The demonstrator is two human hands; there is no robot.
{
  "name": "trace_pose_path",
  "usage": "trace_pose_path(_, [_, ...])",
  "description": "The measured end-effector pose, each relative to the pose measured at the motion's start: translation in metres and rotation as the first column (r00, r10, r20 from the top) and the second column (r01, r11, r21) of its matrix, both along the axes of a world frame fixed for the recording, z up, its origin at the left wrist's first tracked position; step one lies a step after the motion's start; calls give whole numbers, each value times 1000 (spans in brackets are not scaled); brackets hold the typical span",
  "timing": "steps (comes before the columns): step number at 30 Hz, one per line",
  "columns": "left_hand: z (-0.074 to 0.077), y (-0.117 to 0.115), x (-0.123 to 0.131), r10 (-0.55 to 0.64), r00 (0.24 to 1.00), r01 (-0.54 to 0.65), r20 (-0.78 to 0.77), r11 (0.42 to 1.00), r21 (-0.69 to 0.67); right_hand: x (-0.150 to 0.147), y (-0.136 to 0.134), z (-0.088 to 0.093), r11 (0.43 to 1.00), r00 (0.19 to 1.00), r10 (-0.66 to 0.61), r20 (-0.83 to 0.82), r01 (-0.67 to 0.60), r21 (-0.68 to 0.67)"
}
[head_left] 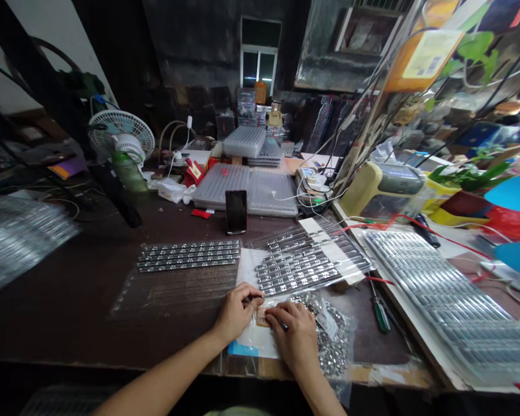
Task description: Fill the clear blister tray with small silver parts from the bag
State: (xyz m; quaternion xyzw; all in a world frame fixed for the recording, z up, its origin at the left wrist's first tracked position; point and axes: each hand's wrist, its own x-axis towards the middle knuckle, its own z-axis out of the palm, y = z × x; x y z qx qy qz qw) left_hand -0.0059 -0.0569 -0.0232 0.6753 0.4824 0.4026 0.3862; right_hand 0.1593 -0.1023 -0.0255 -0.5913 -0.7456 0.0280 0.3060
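My left hand is closed in a pinch at the near edge of a clear tray of dark metal strips. Whatever lies between its fingertips is too small to make out. Beside it, my right hand curls over a small tan block, fingertips at the block's edge. A short dark tip shows by its thumb; its kind is unclear. Under both hands lies a white sheet with a blue corner. A clear bag of small shiny metal parts lies against my right hand.
Left of my hands, another clear tray holds several dark strips. A phone stands upright behind. Stacked clear trays lie at right, near a green-handled screwdriver. A fan stands at back left.
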Motion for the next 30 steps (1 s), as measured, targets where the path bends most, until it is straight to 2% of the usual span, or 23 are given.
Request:
trace_pose_path(9, [0, -2, 0, -5, 1000, 6, 5, 1000, -18, 0, -2, -3, 1000, 999, 29, 39, -29, 6])
trace_pose_path(14, [7, 1, 1, -20, 999, 18, -35, 999, -46, 29, -1, -5, 996, 982, -34, 184, 19, 83])
trace_pose_path(17, [15, -2, 10, -53, 994, 51, -95, 999, -17, 46, -3, -4, 997, 969, -10, 246, -10, 82])
trace_pose_path(20, [16, -9, 22, -110, 980, 123, -167, 990, 72, 50, -6, -5, 997, 978, -6, 210, -10, 75])
trace_pose_path(23, [12, -16, 28, -138, 961, 177, -241, 974, 145, 47, -8, -7, 996, 989, -30, 148, 17, 91])
trace_pose_path(30, [2, -16, 27, -149, 945, 203, -290, 965, 165, 44, -8, -7, 993, 996, -38, 79, 29, 110])
